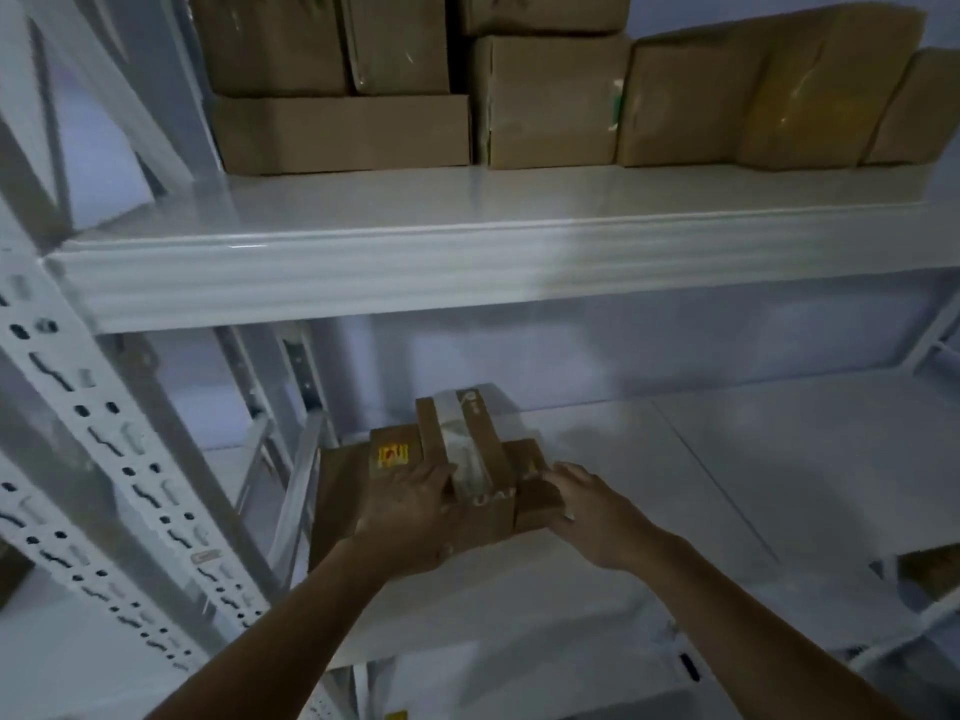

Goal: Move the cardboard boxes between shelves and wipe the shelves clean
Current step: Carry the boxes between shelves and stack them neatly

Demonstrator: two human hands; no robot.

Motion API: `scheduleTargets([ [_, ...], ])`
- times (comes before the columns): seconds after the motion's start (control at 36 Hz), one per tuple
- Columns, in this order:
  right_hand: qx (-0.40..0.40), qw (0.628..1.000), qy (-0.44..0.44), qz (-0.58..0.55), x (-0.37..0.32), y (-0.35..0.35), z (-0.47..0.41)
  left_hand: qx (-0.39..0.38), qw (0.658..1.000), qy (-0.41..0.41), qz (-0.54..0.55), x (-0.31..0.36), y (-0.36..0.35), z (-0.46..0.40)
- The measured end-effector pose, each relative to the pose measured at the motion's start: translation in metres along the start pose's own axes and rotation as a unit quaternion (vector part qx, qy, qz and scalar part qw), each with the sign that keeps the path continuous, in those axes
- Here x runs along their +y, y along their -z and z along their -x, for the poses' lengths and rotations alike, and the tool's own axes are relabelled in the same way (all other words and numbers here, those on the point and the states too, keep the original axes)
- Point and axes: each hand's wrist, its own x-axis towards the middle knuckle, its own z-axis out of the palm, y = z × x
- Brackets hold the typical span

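A small taped cardboard box (462, 439) sits on top of other brown boxes at the left end of the lower white shelf (727, 485). My left hand (410, 517) grips the near left side of this taped box, fingers curled over its top edge. My right hand (592, 511) holds the low box (535, 498) at its right side. A box with a yellow sticker (392, 454) lies behind my left hand. Several larger cardboard boxes (550, 101) are stacked along the back of the upper shelf (467, 210).
A white perforated upright post (104, 459) and diagonal braces stand at the left. The upper shelf's thick front beam (467, 278) hangs over the lower shelf. A brown patch of another box (930, 569) shows at the right edge, below the shelf.
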Motion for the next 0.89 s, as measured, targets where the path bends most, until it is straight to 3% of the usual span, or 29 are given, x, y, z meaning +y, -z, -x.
scheduleTargets([
  [0.11,-0.03,0.999,0.013,0.014,0.026,-0.001,-0.036,0.082,0.994,0.04,0.061,0.01,0.011,-0.009],
  [0.17,-0.04,0.998,0.025,0.043,0.036,-0.004,-0.052,0.075,0.996,0.038,0.03,0.003,0.01,-0.013],
  [0.25,-0.044,0.997,0.022,0.058,0.046,-0.008,-0.073,0.056,0.989,0.116,0.07,-0.009,0.006,-0.018],
  [0.31,-0.042,0.998,0.014,0.052,0.05,-0.012,-0.087,0.063,0.988,0.124,0.065,-0.021,-0.003,-0.021],
  [0.39,-0.043,0.998,0.002,0.049,0.049,-0.018,-0.107,0.012,0.991,0.132,0.019,-0.048,-0.025,-0.025],
  [0.64,-0.085,0.996,0.008,0.028,0.041,-0.053,-0.137,0.013,0.951,0.249,0.186,-0.05,-0.038,-0.055],
  [0.75,-0.045,0.999,-0.011,0.023,0.05,-0.067,-0.147,-0.019,0.949,0.264,0.173,-0.054,-0.043,-0.061],
  [0.89,-0.053,0.996,-0.062,0.016,0.046,-0.072,-0.148,0.01,0.938,0.298,0.176,-0.054,-0.045,-0.068],
])
